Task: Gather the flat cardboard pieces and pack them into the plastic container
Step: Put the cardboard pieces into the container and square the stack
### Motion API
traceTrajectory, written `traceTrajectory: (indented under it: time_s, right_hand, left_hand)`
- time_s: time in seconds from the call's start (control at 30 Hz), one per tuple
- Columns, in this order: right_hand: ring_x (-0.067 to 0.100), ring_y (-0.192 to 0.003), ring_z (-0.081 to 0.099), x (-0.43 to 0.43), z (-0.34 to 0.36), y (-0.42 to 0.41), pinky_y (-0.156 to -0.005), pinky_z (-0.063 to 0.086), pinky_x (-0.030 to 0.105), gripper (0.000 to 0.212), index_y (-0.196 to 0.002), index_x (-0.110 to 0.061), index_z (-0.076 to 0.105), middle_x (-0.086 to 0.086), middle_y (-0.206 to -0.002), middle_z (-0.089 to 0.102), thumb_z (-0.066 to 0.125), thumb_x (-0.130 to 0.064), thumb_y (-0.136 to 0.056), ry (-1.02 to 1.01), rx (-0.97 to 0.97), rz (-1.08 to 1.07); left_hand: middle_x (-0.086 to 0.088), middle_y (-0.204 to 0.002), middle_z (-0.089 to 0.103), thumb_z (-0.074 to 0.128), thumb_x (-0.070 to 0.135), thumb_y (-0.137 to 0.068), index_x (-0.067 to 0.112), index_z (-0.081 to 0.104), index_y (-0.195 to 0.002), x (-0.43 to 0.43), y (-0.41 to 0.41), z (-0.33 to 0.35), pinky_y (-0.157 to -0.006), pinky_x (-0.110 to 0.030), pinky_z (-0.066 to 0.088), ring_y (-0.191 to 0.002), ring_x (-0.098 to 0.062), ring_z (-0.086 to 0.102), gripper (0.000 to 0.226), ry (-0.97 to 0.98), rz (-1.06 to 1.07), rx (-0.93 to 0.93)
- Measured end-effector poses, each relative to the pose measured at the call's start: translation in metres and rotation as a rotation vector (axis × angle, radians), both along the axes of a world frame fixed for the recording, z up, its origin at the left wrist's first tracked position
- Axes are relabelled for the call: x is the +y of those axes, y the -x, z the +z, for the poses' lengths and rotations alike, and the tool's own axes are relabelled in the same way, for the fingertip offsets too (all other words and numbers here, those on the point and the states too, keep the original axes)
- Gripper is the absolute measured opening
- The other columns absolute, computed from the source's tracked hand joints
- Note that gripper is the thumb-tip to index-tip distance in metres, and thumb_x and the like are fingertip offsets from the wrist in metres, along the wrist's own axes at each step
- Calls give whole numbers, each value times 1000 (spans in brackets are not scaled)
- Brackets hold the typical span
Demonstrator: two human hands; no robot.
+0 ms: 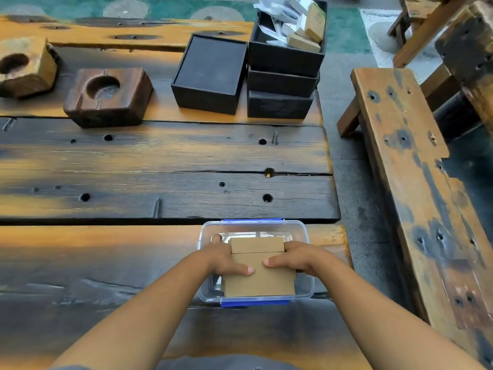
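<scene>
A clear plastic container with blue clips sits near the table's front right edge. Inside it lies a stack of flat brown cardboard pieces, the top one with a folded flap at its far end. My left hand grips the stack's left side, thumb resting on top. My right hand grips the right side the same way. More brown cardboard pieces stick out of a black box at the back.
An open black box and a pile of black boxes stand at the table's far side. Two wooden blocks with round hollows lie at the left. A wooden bench runs along the right.
</scene>
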State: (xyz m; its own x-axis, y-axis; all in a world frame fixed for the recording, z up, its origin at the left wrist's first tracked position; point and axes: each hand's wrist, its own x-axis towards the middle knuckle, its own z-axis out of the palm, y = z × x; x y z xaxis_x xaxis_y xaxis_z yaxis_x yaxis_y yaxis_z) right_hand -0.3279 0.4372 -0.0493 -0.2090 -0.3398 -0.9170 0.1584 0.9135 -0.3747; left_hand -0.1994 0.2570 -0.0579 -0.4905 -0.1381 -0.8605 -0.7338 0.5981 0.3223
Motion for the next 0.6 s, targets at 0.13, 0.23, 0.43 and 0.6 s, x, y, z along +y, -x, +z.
traceTrajectory:
  time_s: [0.13, 0.23, 0.43, 0.6]
  right_hand:
    - [19, -116, 60, 3, 1, -3, -106, 46, 38, 81, -133, -21, 55, -1, -131, 61, 82, -50, -63, 0, 51, 42]
    - [20, -118, 59, 3, 1, -5, -106, 45, 39, 81, -133, -25, 55, -2, -132, 60, 82, -52, -62, 11, 75, 47]
    - [21, -112, 61, -5, 2, 2, -101, 50, 40, 85, -129, -20, 53, 1, -129, 61, 81, -58, -58, -66, 86, 106]
    - [23, -113, 61, -1, -3, 5, -101, 50, 41, 92, -134, -17, 51, 2, -130, 60, 84, -54, -56, -85, 54, 94]
  left_hand:
    - [-5, -147, 27, 71, 66, -72, 21, 45, -143, -9, 2, 1, -116, -35, 32, -137, -22, 34, 88, -90, 46, 40]
    - [-7, -149, 25, 68, 70, -71, 16, 45, -143, -8, 5, 1, -114, -36, 36, -134, -23, 40, 93, -60, 10, 3]
    - [-6, -153, 13, 62, 82, -62, 8, 37, -147, 4, 2, -2, -114, -40, 37, -134, -26, 40, 115, 18, 7, -46]
    - [-5, -150, 16, 60, 84, -61, 10, 41, -146, -2, 4, -3, -115, -40, 35, -133, -25, 40, 115, 2, -12, -47]
